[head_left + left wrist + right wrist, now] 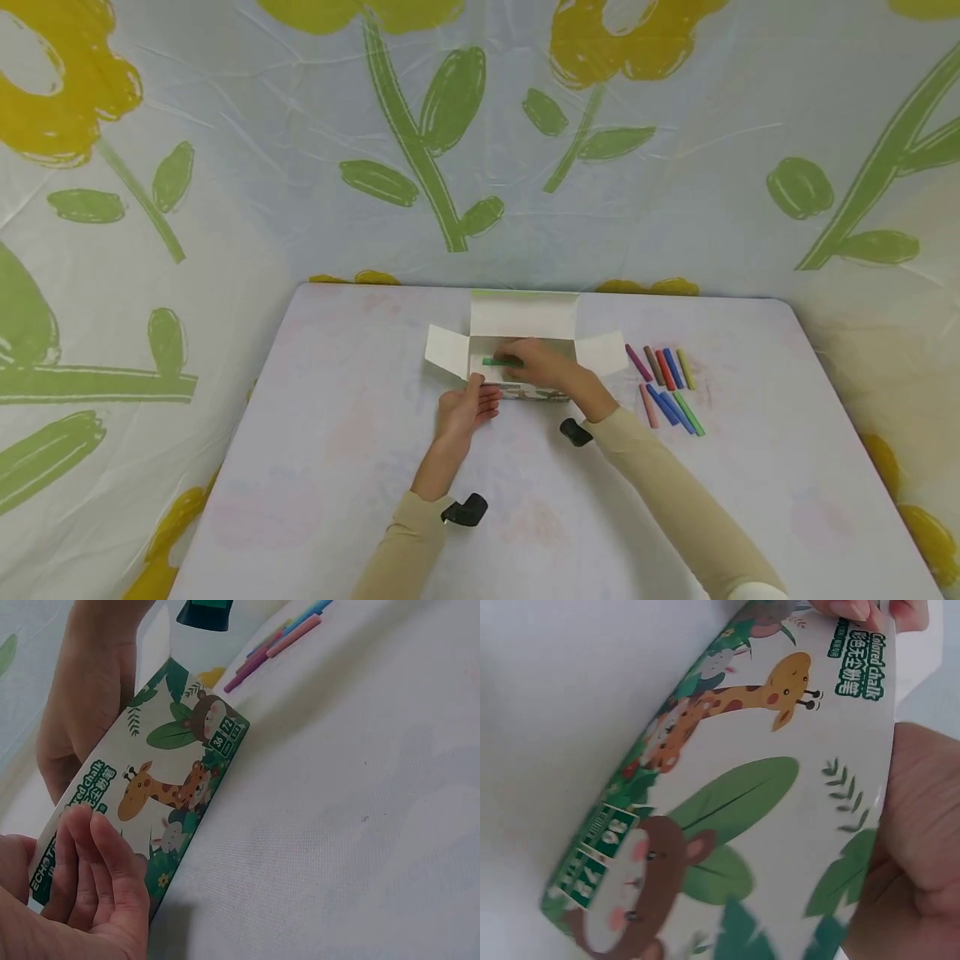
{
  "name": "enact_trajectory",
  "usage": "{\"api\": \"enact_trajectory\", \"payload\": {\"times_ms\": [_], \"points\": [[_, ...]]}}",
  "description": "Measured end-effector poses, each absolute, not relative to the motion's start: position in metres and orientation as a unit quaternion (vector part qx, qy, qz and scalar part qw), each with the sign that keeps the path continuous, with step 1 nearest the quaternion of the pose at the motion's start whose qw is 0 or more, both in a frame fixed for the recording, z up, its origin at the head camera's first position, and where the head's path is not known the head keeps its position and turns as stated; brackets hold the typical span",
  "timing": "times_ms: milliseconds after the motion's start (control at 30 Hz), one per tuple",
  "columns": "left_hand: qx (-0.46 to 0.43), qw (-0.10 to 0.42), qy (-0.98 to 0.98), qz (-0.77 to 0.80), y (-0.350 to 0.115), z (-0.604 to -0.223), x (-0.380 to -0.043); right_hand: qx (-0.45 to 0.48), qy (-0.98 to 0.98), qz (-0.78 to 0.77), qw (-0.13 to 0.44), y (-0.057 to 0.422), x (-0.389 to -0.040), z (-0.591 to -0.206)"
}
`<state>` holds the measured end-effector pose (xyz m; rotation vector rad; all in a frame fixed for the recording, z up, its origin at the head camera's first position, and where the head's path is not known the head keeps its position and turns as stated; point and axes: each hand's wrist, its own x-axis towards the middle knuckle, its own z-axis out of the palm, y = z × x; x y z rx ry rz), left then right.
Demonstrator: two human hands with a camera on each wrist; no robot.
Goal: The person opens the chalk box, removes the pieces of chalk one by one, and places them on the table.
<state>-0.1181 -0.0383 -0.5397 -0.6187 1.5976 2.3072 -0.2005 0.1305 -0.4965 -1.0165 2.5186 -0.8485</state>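
A white chalk box [524, 317] printed with cartoon animals and the words "Colored chalk" has its lid and side flaps spread out. My left hand [459, 411] holds it at the front left corner, thumb over the rim and fingers against the front wall. Inside the box, my right hand [542, 364] pinches a green chalk stick [491, 362] that lies crosswise near the left end. In the right wrist view the printed front [810, 742] hides the right hand's fingertips. How much else the box contains is hidden behind that hand.
Several loose chalk sticks, including a red one [664, 370], a yellow one [686, 368] and a green one [688, 413], lie in two rows right of the box. The pale tabletop [330, 467] ends at a flower-printed curtain [510, 225] behind.
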Motion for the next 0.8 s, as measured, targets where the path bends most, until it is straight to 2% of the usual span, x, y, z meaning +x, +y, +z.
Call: {"api": "enact_trajectory", "payload": {"times_ms": [267,400,533,800], "points": [[-0.216,0.125,0.543,0.802,-0.036,-0.541,-0.119,-0.363,0.895,-0.211,0.152,0.12,-0.202,-0.488],[-0.217,0.122,0.543,0.802,-0.035,-0.541,-0.119,-0.384,0.892,-0.196,0.135,0.121,-0.204,-0.491],[-0.221,0.123,0.545,0.799,-0.035,-0.543,-0.12,-0.377,0.895,-0.191,0.142,0.118,-0.201,-0.488],[-0.225,0.121,0.546,0.798,-0.035,-0.542,-0.119,-0.408,0.898,-0.12,0.11,0.112,-0.204,-0.492]]}}
